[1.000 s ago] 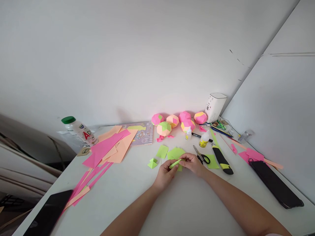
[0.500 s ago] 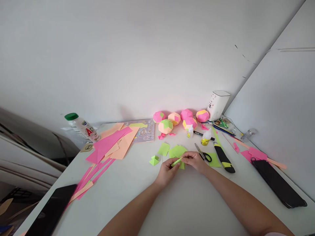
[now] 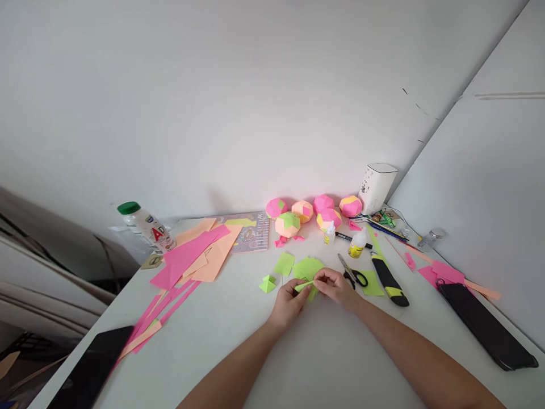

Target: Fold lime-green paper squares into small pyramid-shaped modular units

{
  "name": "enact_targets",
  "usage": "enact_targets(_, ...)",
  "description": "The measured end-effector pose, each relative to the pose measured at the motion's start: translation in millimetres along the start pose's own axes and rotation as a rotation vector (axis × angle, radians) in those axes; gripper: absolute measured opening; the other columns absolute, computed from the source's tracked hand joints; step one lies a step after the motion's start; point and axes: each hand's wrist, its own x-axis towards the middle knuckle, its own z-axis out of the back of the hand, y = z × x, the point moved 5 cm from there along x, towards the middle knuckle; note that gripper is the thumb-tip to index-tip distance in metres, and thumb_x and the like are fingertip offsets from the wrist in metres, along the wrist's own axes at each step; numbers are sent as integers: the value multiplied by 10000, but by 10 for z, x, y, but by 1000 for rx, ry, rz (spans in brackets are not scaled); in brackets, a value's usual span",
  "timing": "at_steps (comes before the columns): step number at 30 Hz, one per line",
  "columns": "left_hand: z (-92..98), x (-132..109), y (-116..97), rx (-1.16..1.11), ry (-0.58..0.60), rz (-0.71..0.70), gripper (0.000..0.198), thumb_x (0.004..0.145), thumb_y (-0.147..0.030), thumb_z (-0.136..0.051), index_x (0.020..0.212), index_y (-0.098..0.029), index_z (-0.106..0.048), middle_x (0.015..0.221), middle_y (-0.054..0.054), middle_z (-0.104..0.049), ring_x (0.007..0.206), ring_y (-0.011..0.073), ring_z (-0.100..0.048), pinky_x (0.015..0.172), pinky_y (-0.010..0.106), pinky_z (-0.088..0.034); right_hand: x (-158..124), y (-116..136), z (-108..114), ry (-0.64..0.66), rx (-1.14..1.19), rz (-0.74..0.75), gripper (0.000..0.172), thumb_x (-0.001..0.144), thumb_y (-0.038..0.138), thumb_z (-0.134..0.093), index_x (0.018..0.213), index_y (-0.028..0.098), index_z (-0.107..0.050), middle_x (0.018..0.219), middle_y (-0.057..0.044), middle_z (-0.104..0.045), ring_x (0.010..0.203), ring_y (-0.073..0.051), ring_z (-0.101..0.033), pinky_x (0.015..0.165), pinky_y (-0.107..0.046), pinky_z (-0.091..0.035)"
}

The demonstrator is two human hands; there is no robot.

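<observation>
Both my hands meet at the middle of the white table [image 3: 323, 352], pinching a small folded strip of green paper [image 3: 305, 286]. My left hand [image 3: 288, 303] grips its left end and my right hand [image 3: 337, 286] pinches its right end. Just behind the hands lie several green paper squares [image 3: 307, 266], and a folded green piece [image 3: 267, 283] sits to the left. Black-handled scissors [image 3: 352, 273] lie right beside my right hand.
Several pink, orange and green paper balls [image 3: 313, 211] line the wall, by a white container [image 3: 377, 188]. Glue bottles [image 3: 356, 243], a yellow-black cutter [image 3: 389, 276], pink and orange sheets [image 3: 200, 253], a green-capped bottle [image 3: 145, 224], a black phone [image 3: 485, 324] and a dark tablet [image 3: 91, 369] lie around.
My hands stay on the green strip with only slight finger movement. The view has shifted a little as my head moved.
</observation>
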Motion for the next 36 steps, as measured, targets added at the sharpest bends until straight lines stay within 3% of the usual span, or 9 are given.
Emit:
enact_targets(5, -14, 22, 24, -14, 25, -13, 437, 638, -561, -637, 790, -157, -573, 400, -87, -391, 352, 57, -329, 363, 182, -223, 8, -50, -17, 22, -22, -2, 236, 737, 396, -643, 793, 168, -634, 642, 4, -541, 571, -119, -493, 518, -234, -436)
enact_targets(9, 13, 43, 23, -26, -26, -48, 412, 646, -528, -648, 808, -158, -568, 404, -94, -396, 353, 64, -359, 364, 188, -264, 1, -56, -15, 19, -22, -11, 235, 764, 397, -613, 764, 163, -629, 631, 5, -547, 554, -115, -502, 507, -236, -463)
enact_targets(15, -9, 52, 6, -56, 44, -67, 384, 655, -499, -659, 775, -140, -590, 436, -74, -439, 359, 63, -378, 373, 198, -276, -8, -33, -6, 1, -121, 75, 256, 780, 370, -605, 929, 170, -666, 727, -27, -628, 596, -123, -541, 529, -234, -461)
enact_targets(20, 1, 66, 35, -92, 28, -81, 383, 639, -492, -679, 771, -145, -582, 465, -76, -444, 361, 62, -399, 368, 198, -287, 4, -116, 3, 6, -75, 24, 291, 757, 394, -624, 924, 168, -702, 735, -44, -666, 600, -156, -593, 504, -269, -510)
enact_targets(29, 15, 47, -8, -173, -47, -71, 410, 580, -503, -716, 718, -158, -543, 507, -76, -471, 356, 59, -432, 357, 198, -324, -2, -62, -35, 45, -62, 6, 244, 771, 379, -613, 861, 176, -715, 582, -5, -605, 457, -116, -526, 411, -236, -470)
enact_targets(36, 6, 50, -5, -168, -39, -78, 396, 599, -494, -707, 700, -166, -511, 474, -87, -448, 340, 55, -420, 349, 190, -307, -7, -37, -41, 68, -35, -18, 243, 767, 387, -609, 815, 169, -704, 572, 0, -580, 480, -122, -520, 411, -236, -451)
